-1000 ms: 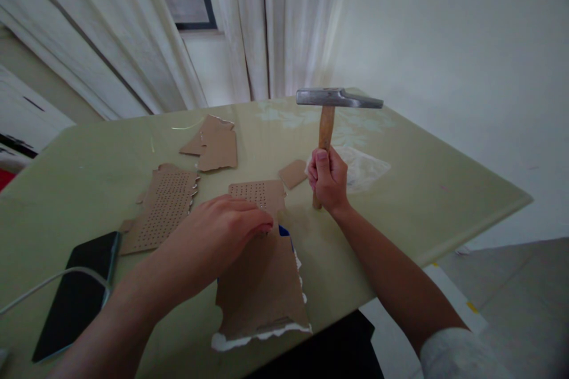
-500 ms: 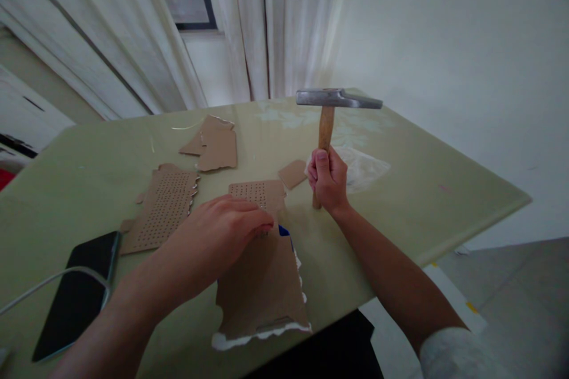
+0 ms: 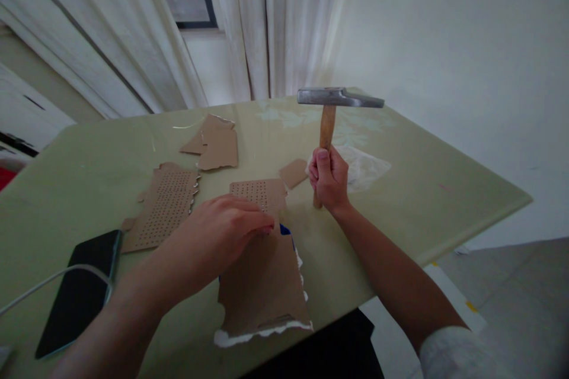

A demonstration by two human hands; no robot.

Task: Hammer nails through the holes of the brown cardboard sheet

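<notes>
My right hand is wrapped round the wooden handle of a hammer. The hammer stands upright above the table, its steel head on top and level. My left hand is closed, fingers curled down over a piece of brown cardboard with torn white edges. Its fingertips are mostly hidden, and I cannot make out what is between them. Beyond those fingers shows a cardboard part with rows of small holes. A bit of something blue peeks out by the cardboard's right edge.
Left of my left hand lies another hole-punched cardboard sheet, with a dark tablet and a white cable nearer. Cardboard scraps sit farther back. A small cardboard piece and a clear plastic bag lie around my right hand.
</notes>
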